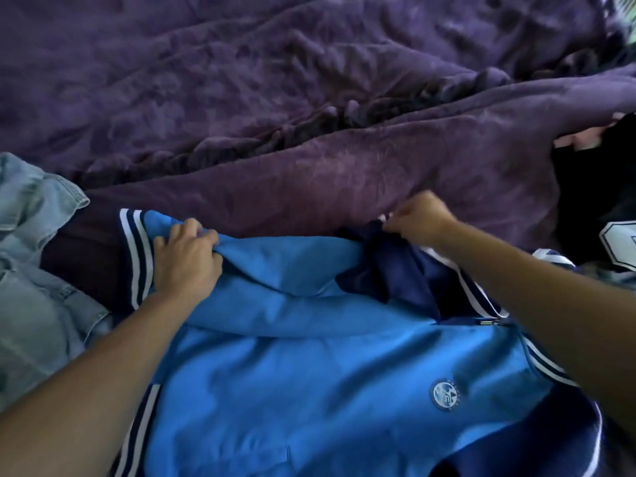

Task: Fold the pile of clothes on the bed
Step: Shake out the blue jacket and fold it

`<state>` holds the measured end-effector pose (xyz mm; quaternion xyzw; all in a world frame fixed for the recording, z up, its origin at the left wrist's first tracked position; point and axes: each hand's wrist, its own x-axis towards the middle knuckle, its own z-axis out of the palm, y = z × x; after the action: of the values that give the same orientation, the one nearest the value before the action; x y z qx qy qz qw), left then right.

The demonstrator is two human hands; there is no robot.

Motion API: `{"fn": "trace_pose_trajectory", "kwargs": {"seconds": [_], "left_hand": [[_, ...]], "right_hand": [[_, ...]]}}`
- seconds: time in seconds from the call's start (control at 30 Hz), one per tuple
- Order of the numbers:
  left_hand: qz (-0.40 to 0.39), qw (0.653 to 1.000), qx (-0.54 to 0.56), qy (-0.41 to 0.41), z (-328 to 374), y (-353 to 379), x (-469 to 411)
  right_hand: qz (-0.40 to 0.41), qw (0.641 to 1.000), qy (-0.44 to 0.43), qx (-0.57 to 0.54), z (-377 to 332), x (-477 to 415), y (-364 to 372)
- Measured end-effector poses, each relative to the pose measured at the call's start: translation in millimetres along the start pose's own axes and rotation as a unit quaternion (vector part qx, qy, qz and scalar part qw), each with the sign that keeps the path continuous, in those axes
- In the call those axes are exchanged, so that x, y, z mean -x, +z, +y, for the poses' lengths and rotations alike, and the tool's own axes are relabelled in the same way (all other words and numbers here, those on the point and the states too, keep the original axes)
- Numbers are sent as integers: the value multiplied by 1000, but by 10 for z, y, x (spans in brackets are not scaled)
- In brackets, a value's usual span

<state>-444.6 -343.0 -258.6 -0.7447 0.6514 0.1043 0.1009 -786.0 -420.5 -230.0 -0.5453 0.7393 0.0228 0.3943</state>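
Clothes lie on the bed, and most of them do not look folded yet. A blue jacket (309,356) is spread out in front of the person, on top of the purple blanket (309,98). It has a round badge (446,395) on the chest and white and dark stripes (132,242) along its edges.

The left hand (186,259) has its fingers (203,235) curled round a bunch of the blue cloth, just beside the striped edge. The right hand (420,218) pinches the dark blue part of the jacket at the far side. The two hands are well apart, and both hold the far end of the jacket.

I think the person is pulling the jacket straight, or starting its first fold. The jacket is lumpy and wrinkled, not a neat shape yet.

A lot is left to do. A pale jean shirt (34,270) lies crumpled at the left. A dark red piece (82,256) lies under the jacket's left edge. A black piece (592,201) with a white patch sits at the right. None of them looks folded, and I see no neat stack anywhere. So the job looks near its start.
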Motion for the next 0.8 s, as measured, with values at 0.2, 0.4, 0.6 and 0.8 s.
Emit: {"fn": "trace_pose_trajectory", "kwargs": {"seconds": [0.2, 0.4, 0.6, 0.8], "left_hand": [[148, 986, 79, 2, -184, -403, -151], [94, 987, 124, 40, 69, -380, -182], [8, 989, 63, 133, -157, -203, 161], [27, 996, 68, 46, -181, -362, -39]], "right_hand": [[296, 937, -92, -160, -443, -261, -1285], [100, 994, -13, -48, -457, -549, -773], [-100, 983, -22, 153, -361, -396, 160], [250, 958, -138, -39, -549, -226, -605]]}}
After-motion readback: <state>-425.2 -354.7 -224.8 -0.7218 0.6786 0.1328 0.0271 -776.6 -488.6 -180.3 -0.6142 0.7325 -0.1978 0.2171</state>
